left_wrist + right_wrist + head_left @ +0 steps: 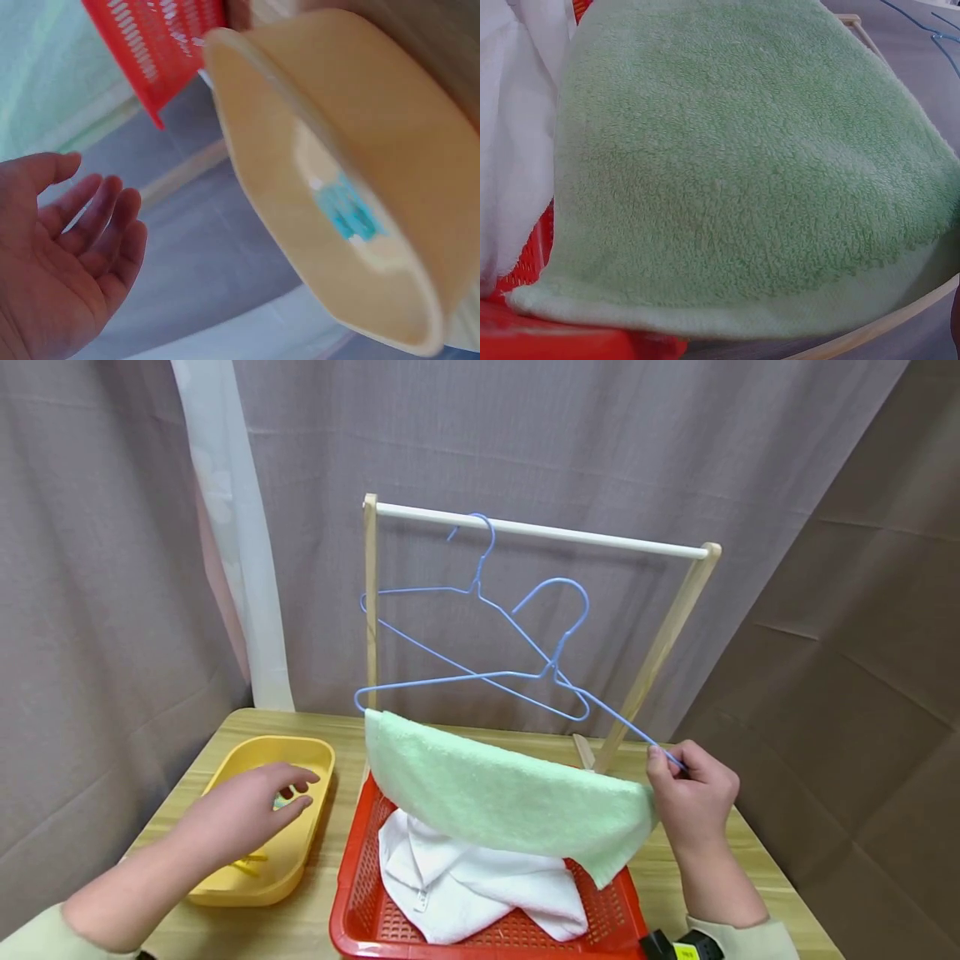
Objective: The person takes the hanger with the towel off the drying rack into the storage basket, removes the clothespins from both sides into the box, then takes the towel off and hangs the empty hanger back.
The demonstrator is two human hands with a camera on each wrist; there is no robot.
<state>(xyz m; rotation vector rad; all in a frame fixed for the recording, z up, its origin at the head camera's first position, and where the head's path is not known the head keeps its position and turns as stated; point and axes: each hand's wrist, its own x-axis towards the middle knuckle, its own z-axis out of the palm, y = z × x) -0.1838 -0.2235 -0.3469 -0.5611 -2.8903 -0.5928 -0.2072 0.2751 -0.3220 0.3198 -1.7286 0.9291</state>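
Note:
My right hand (693, 785) grips one end of a blue wire hanger (555, 662), raised in front of the rack. Over its lower bar hangs a light green towel (510, 793), which fills most of the right wrist view. The towel sits above a red basket (348, 877) holding a white cloth (480, 877). At left, my left hand (251, 806) overlaps a yellow tray (327, 768) in the head view, fingers loosely bent and holding nothing. Teal clips (346, 210) lie in the tray in the left wrist view; yellow clips (250, 863) show near its front.
Behind the basket stands a wooden rack with a white rod (540, 531). A second blue hanger (477, 578) hangs from that rod, behind the held one. Grey curtains (600, 443) back the wooden table (757, 877).

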